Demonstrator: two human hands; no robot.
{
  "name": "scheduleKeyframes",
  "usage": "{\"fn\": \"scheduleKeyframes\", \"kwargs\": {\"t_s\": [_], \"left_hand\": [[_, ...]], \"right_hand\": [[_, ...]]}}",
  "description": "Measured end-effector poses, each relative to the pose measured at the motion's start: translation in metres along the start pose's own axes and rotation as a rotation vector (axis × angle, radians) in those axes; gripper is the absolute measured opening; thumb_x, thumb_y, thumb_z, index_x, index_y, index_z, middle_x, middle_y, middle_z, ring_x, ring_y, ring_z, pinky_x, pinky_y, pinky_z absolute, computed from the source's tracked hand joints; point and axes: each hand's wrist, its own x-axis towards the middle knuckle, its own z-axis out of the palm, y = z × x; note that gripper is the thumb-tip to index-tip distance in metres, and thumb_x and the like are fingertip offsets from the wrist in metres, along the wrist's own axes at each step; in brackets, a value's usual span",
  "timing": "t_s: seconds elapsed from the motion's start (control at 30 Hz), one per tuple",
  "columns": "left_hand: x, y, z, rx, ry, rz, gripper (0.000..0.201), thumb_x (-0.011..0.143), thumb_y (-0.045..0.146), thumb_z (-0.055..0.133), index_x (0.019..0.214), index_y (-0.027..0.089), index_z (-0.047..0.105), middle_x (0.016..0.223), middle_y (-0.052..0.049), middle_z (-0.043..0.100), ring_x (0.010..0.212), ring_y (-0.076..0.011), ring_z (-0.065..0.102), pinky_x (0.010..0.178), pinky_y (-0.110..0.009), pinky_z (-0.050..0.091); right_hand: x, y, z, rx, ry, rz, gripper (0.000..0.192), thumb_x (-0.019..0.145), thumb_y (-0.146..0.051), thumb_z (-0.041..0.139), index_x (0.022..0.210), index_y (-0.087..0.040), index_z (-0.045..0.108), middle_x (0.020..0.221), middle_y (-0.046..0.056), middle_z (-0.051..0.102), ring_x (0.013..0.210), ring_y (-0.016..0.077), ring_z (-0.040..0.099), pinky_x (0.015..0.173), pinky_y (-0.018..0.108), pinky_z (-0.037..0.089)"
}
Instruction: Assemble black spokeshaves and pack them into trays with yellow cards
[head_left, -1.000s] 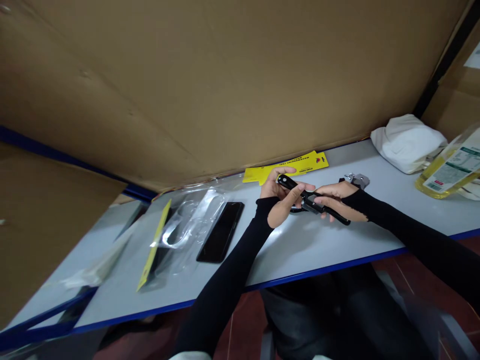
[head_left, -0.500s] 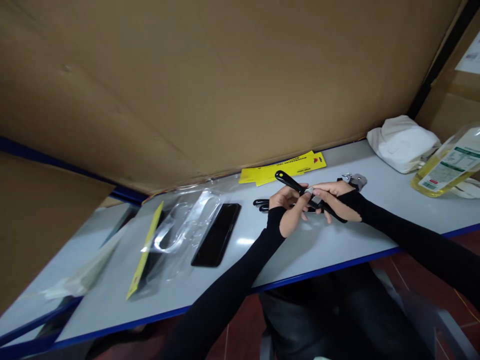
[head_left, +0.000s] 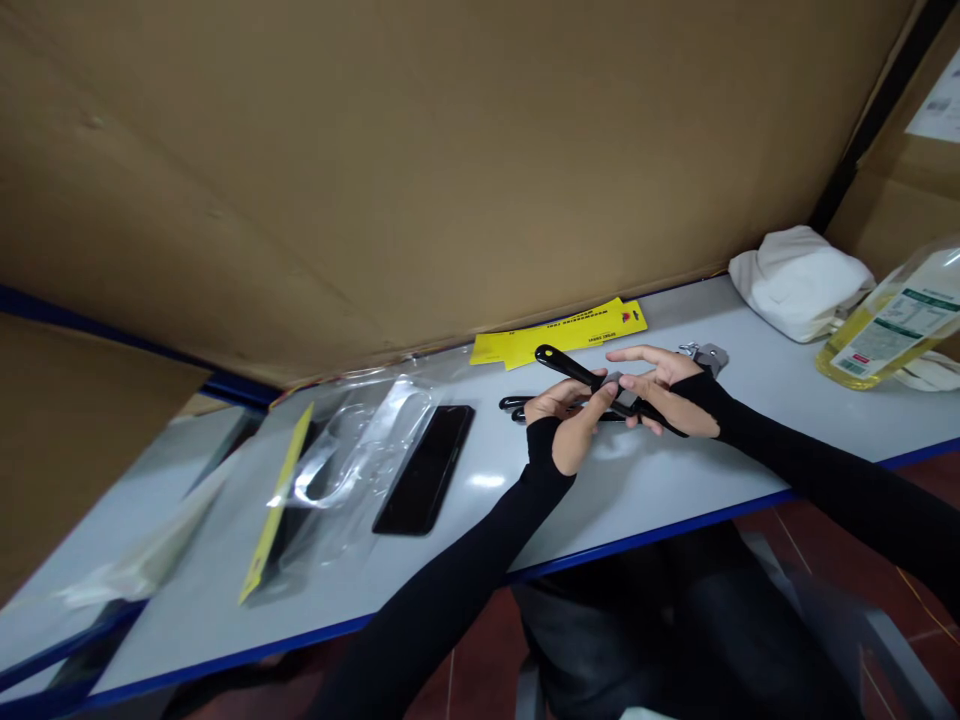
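A black spokeshave (head_left: 564,364) with a grey metal middle is held slantwise over the table between my two hands. My left hand (head_left: 568,417) grips it near the middle, thumb pressed by the metal part and fingers curled beneath. My right hand (head_left: 670,391) holds the other side, its thumb at the middle, its index finger stretched out away from the tool. Below and behind my left hand, more black handles (head_left: 513,403) lie on the table. Beyond my right wrist is a grey metal piece with a screw (head_left: 708,356), partly hidden by the sleeve.
Yellow printed cards (head_left: 559,335) lie by the cardboard wall (head_left: 420,180). To the left are a black phone (head_left: 424,470), clear plastic packaging (head_left: 352,455) and another yellow card (head_left: 276,505). A bottle of yellow liquid (head_left: 892,320) and a white cloth bundle (head_left: 799,280) stand at right.
My right index finger has lifted off the middle of the spokeshave and now points outward. Both hands keep hold of the tool. The view has shifted slightly.
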Motion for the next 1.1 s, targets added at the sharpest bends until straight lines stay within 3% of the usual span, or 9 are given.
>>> {"fn": "scheduleKeyframes", "kwargs": {"t_s": [0.23,0.37,0.47,0.57,0.6,0.67,0.77,0.93,1.1], "left_hand": [[-0.001,0.004,0.0,-0.113,0.023,-0.084,0.034,0.064,0.037,0.094,0.06,0.015,0.069,0.1,-0.013,0.083,0.051,-0.0108,0.064,0.051,-0.026,0.054],[0.005,0.006,-0.007,-0.231,0.057,-0.172,0.04,0.054,0.036,0.099,0.057,0.016,0.064,0.101,-0.012,0.083,0.066,-0.0189,0.074,0.062,-0.032,0.065],[0.011,0.005,-0.011,-0.247,0.085,-0.248,0.04,0.054,0.03,0.099,0.057,0.016,0.062,0.101,-0.011,0.082,0.074,-0.0206,0.077,0.064,-0.03,0.066],[0.012,0.003,-0.012,-0.251,0.075,-0.278,0.039,0.058,0.026,0.096,0.056,0.016,0.058,0.107,-0.011,0.081,0.078,-0.02,0.076,0.063,-0.03,0.068],[0.012,0.002,-0.011,-0.252,0.067,-0.279,0.039,0.059,0.025,0.095,0.056,0.016,0.058,0.108,-0.011,0.08,0.078,-0.0196,0.076,0.063,-0.029,0.068],[0.012,-0.002,-0.01,-0.248,0.053,-0.29,0.038,0.061,0.024,0.094,0.056,0.015,0.058,0.108,-0.011,0.08,0.078,-0.0185,0.075,0.062,-0.028,0.068],[0.013,-0.009,-0.009,-0.246,0.033,-0.315,0.035,0.062,0.022,0.094,0.058,0.014,0.061,0.111,-0.011,0.079,0.08,-0.0177,0.075,0.064,-0.027,0.069],[0.019,-0.019,-0.011,-0.253,0.008,-0.315,0.031,0.063,0.023,0.095,0.063,0.012,0.066,0.111,-0.013,0.079,0.079,-0.0178,0.075,0.063,-0.028,0.068],[0.022,-0.022,-0.011,-0.269,-0.004,-0.298,0.031,0.061,0.025,0.096,0.064,0.011,0.068,0.112,-0.014,0.079,0.075,-0.0185,0.075,0.062,-0.031,0.069]], "right_hand": [[-0.001,-0.004,0.008,0.006,-0.006,0.016,0.065,0.094,-0.05,0.073,0.143,-0.012,0.055,0.062,0.0,0.071,0.047,0.0164,0.067,0.038,0.022,0.048],[0.005,-0.001,-0.001,-0.034,0.019,-0.041,0.046,0.095,-0.049,0.07,0.128,-0.016,0.064,0.082,0.007,0.078,0.069,0.0196,0.076,0.051,0.027,0.059],[0.017,0.003,-0.039,-0.306,0.234,-0.107,0.028,0.095,-0.043,0.068,0.105,-0.018,0.071,0.094,0.01,0.08,0.075,0.0191,0.075,0.058,0.028,0.059],[0.021,0.001,-0.094,-0.679,0.509,-0.175,0.024,0.089,-0.037,0.074,0.104,-0.017,0.074,0.093,0.009,0.079,0.077,0.019,0.07,0.067,0.03,0.057],[0.02,0.0,-0.111,-0.776,0.518,-0.156,0.026,0.086,-0.036,0.077,0.104,-0.017,0.075,0.092,0.009,0.079,0.079,0.0194,0.069,0.072,0.031,0.056],[0.015,-0.003,-0.136,-0.922,0.459,-0.062,0.034,0.08,-0.037,0.084,0.105,-0.016,0.077,0.094,0.009,0.079,0.082,0.0204,0.068,0.077,0.033,0.055],[0.008,0.001,-0.148,-1.04,0.286,0.078,0.042,0.076,-0.038,0.089,0.112,-0.017,0.078,0.102,0.009,0.08,0.088,0.0216,0.069,0.083,0.033,0.054],[0.014,0.017,-0.129,-1.12,0.191,-0.099,0.041,0.087,-0.042,0.081,0.122,-0.021,0.078,0.111,0.011,0.077,0.104,0.0256,0.063,0.097,0.038,0.048],[0.024,0.028,-0.12,-1.233,0.095,-0.139,0.048,0.08,-0.055,0.086,0.113,-0.019,0.083,0.111,0.016,0.073,0.114,0.0327,0.052,0.104,0.046,0.04]]}}
